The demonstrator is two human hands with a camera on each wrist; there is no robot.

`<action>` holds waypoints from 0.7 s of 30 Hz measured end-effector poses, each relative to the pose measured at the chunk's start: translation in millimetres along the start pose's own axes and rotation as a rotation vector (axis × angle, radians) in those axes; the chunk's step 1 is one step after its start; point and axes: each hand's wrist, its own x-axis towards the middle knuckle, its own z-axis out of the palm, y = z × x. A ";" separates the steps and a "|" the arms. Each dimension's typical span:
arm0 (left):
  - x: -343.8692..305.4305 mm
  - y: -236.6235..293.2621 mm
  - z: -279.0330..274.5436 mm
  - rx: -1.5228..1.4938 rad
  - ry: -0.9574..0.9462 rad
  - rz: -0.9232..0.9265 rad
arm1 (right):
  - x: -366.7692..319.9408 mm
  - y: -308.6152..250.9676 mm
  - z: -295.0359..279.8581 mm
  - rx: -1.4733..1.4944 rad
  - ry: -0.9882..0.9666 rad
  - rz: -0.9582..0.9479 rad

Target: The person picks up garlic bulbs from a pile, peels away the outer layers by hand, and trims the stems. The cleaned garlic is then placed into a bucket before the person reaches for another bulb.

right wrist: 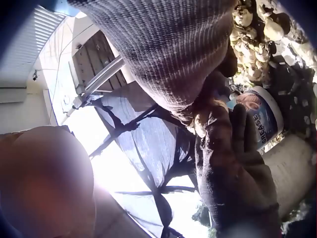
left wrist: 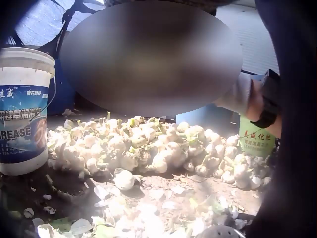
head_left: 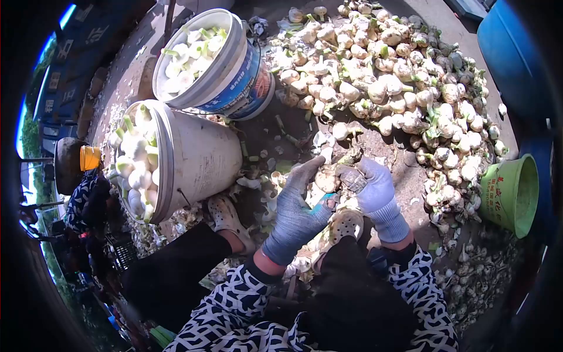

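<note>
In the head view my left hand (head_left: 298,208), in a grey knit glove with a teal patch near the fingers, grips a garlic bulb (head_left: 326,178) low in front of my shoes. The bulb still wears brownish, dirty outer skin. My right hand (head_left: 375,190), gloved in pale knit with soiled fingertips, pinches the bulb's right side by its stem. From the right wrist, my right glove (right wrist: 168,54) and the darker left glove (right wrist: 233,173) meet closely, mostly hiding the bulb between them. Neither hand shows in the left wrist view.
A big heap of unpeeled garlic (head_left: 375,76) lies ahead and right. Two buckets, a white bucket (head_left: 202,155) and a blue-labelled bucket (head_left: 246,76), hold peeled white bulbs on the left. A green bucket (head_left: 510,196) stands right. Loose skins (head_left: 249,183) litter the ground.
</note>
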 end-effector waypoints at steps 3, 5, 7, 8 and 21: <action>5.5 4.0 -8.3 -0.504 -0.126 -0.239 | -3.4 6.8 -12.5 -0.287 -0.073 0.040; -1.0 -1.7 -17.5 -0.777 -0.178 -0.389 | -5.7 13.5 -9.4 -0.314 -0.052 -0.065; -4.9 -19.6 -13.4 -1.043 -0.222 -0.390 | -7.0 19.1 -2.7 0.265 -0.042 0.140; -0.1 -9.5 -12.1 -0.844 -0.138 -0.365 | -6.1 18.5 -3.8 0.249 -0.102 0.055; -1.7 -23.4 -3.3 -0.279 -0.014 -0.020 | -6.9 71.9 12.1 0.662 -0.294 0.213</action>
